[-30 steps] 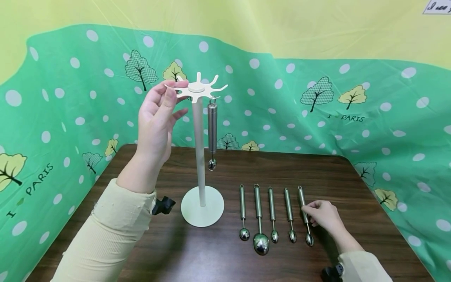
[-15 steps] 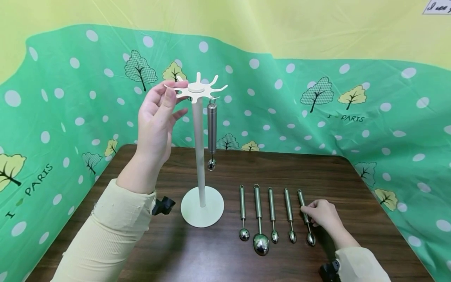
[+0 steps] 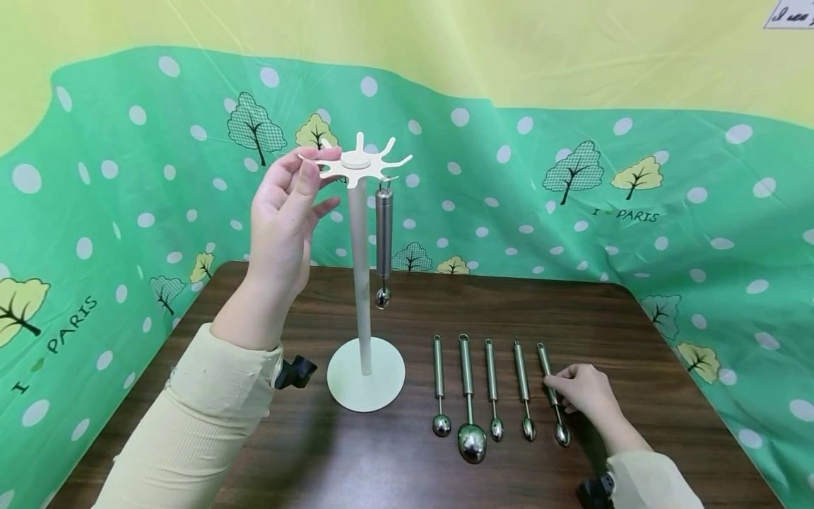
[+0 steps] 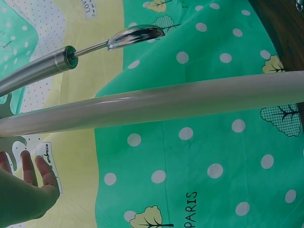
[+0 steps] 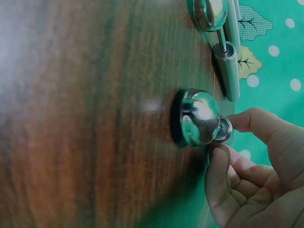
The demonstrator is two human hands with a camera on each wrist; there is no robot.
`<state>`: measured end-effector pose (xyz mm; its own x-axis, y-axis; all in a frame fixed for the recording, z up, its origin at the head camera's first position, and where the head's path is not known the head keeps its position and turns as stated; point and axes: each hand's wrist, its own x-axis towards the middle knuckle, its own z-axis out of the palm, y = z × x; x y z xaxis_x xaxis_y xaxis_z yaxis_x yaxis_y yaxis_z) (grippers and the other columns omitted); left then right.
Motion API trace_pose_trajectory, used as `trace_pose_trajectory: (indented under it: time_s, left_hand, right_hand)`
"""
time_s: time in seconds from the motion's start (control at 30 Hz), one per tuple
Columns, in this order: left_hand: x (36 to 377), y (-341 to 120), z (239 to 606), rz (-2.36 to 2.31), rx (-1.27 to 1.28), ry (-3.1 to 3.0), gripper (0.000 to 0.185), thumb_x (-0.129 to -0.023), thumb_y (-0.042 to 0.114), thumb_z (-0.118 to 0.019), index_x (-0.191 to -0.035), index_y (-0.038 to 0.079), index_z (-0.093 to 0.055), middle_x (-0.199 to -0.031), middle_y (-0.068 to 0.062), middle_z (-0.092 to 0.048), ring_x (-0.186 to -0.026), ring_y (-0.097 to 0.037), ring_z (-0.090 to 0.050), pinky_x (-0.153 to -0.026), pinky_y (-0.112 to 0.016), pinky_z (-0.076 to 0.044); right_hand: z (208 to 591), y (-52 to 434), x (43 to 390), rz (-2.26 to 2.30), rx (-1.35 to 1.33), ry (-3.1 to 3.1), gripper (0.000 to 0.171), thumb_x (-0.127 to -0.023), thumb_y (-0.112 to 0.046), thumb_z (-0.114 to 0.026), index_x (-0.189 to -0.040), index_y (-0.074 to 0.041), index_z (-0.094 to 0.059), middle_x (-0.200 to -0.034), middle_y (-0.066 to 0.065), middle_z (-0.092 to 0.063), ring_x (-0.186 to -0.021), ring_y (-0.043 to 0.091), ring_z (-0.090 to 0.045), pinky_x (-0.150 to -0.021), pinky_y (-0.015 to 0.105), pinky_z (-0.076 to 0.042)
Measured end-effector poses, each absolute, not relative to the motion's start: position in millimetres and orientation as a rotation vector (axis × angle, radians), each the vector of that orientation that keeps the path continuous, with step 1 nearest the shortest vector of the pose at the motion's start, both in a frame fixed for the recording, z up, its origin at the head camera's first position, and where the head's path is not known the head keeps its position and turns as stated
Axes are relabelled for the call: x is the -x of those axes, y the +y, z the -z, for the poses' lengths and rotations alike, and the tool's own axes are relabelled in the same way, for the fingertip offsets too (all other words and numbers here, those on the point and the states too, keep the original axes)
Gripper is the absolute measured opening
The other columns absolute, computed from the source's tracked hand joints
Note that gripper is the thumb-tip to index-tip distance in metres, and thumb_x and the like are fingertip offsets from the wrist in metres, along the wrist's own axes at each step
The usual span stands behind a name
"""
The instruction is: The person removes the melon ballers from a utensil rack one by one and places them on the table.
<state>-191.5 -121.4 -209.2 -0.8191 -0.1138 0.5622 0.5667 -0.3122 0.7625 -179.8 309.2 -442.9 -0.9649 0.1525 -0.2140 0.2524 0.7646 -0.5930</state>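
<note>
A white stand (image 3: 360,283) with a star-shaped hook top (image 3: 356,164) rises from a round base on the brown table (image 3: 381,466). One steel scoop (image 3: 384,237) hangs from a hook; the left wrist view shows that scoop (image 4: 71,54) beside the stand's pole (image 4: 166,102). My left hand (image 3: 286,212) pinches a prong of the hook top. Several steel scoops lie in a row right of the base. My right hand (image 3: 581,392) pinches the handle of the rightmost scoop (image 3: 552,392), which lies on the table. In the right wrist view, fingers (image 5: 247,156) close round that scoop (image 5: 199,118) behind its bowl.
Left of the gripped one lie a large-bowled scoop (image 3: 469,399) and three thinner ones (image 3: 439,385). A green spotted cloth (image 3: 572,212) with tree prints drapes behind and beside the table. A black wrist mount (image 3: 294,371) sits near the stand's base.
The rightmost scoop's bowl end has shifted slightly to the right under my right hand. The left hand stays on the hook top.
</note>
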Motion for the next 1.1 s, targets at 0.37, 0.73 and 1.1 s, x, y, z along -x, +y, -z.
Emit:
trace_pose_trajectory:
  time_s: [0.37,0.73,1.1]
  left_hand:
    - [190.0,-121.1,207.7,2.173,0.567,-1.512,0.013,-0.102,0.018,-0.051,-0.114,0.014,-0.054,-0.118,0.002,-0.067,-0.112,-0.021,-0.059,-0.091,-0.035,-0.044]
    - [190.0,-121.4,207.7,2.171,0.567,-1.514,0.013,-0.102,0.018,-0.051,-0.114,0.014,-0.054,-0.118,0.002,-0.067,-0.113,-0.021,-0.059,-0.091,-0.035,-0.043]
    - [190.7,-121.6,208.0,2.175,0.57,-1.511,0.014,-0.102,0.019,-0.052,-0.114,0.014,-0.054,-0.118,0.002,-0.067,-0.113,-0.022,-0.059,-0.091,-0.036,-0.043]
  right_hand:
    - [450.4,317.9,178.7,1.088,-0.357,2.762,0.044,-0.089,-0.032,-0.069,-0.102,0.01,-0.066,-0.078,0.011,-0.067,-0.058,0.015,-0.064,-0.056,0.033,-0.058]
    - [444.3,320.9,178.5,1.228,-0.368,2.763,0.046,-0.093,-0.03,-0.065,-0.111,0.013,-0.064,-0.08,0.006,-0.071,-0.064,0.014,-0.064,-0.059,0.03,-0.058]
    - [414.9,304.7,179.7,1.44,-0.374,2.789,0.047,-0.095,-0.032,-0.065,-0.116,0.01,-0.063,-0.078,0.003,-0.071,-0.06,0.011,-0.065,-0.061,0.031,-0.059]
